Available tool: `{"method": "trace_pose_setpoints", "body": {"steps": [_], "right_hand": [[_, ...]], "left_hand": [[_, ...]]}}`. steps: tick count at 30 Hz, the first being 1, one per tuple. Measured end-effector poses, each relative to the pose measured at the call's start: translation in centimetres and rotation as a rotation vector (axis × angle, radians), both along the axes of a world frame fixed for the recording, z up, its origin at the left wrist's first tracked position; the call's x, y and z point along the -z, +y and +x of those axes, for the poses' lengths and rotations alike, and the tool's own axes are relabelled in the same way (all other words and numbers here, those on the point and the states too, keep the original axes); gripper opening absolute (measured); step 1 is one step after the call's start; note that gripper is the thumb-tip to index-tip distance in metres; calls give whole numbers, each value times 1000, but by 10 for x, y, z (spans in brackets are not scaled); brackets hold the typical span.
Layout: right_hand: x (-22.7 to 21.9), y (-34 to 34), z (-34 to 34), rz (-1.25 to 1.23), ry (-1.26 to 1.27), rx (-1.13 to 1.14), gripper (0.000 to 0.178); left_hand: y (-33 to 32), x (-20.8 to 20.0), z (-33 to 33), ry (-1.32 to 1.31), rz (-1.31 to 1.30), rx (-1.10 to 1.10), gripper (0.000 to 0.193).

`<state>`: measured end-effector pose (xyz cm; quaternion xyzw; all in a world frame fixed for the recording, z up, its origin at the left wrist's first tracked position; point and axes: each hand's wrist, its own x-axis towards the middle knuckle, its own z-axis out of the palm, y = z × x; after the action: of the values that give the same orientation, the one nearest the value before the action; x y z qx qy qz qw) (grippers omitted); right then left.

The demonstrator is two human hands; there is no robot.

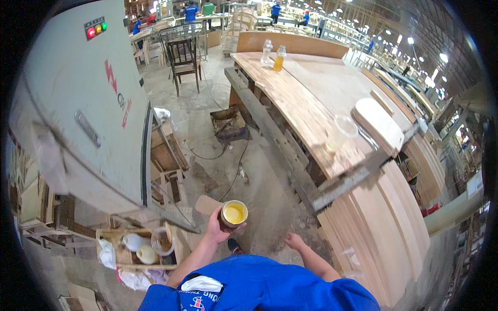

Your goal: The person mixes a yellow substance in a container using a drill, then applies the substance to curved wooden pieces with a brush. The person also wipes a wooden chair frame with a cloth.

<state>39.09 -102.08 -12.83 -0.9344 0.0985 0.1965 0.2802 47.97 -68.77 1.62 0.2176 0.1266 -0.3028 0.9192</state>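
Note:
My left hand (218,231) is wrapped round a cup (226,226) of yellow liquid, held upright in front of my body. A thin, flat tan piece (207,205) with rounded corners juts out on the cup's left, by my fingers; whether I grip it too I cannot tell. Low on the right hangs my right hand (294,241), fingers curled in with nothing visible in them. The nearest thing to it is a stack of pale boards (363,228) under the workbench (306,111).
Two bottles (279,58), a clear plastic tub (345,126) and rounded wooden panels (374,120) rest on the bench. A grey cabinet (88,124) stands left, above a wooden crate (124,254) of containers. Ahead, a cable (239,168) crosses the floor near a dirty box (228,124) and chair (184,59). Several people work beyond.

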Motion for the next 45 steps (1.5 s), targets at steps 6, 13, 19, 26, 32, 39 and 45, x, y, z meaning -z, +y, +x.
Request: {"method": "trace_pose_setpoints", "body": {"steps": [6, 13, 19, 26, 32, 39, 45], "right_hand": [[33, -37, 36, 34, 377, 134, 40], [98, -29, 203, -66, 316, -584, 33], [66, 47, 494, 295, -134, -48, 33], [-11, 169, 729, 501, -106, -396, 38], [7, 230, 875, 366, 20, -688, 37], [21, 205, 999, 28, 236, -504, 37], [35, 214, 1088, 12, 151, -366, 28]], "left_hand": [[-15, -21, 163, -49, -45, 48, 51], [7, 9, 302, 14, -54, 35, 53], [54, 5, 418, 142, 146, -126, 53], [118, 24, 494, 236, 268, -477, 47], [183, 55, 595, 211, 337, -532, 50], [253, 37, 770, 130, 303, -595, 48], [275, 21, 887, 110, 193, -692, 46]]}}
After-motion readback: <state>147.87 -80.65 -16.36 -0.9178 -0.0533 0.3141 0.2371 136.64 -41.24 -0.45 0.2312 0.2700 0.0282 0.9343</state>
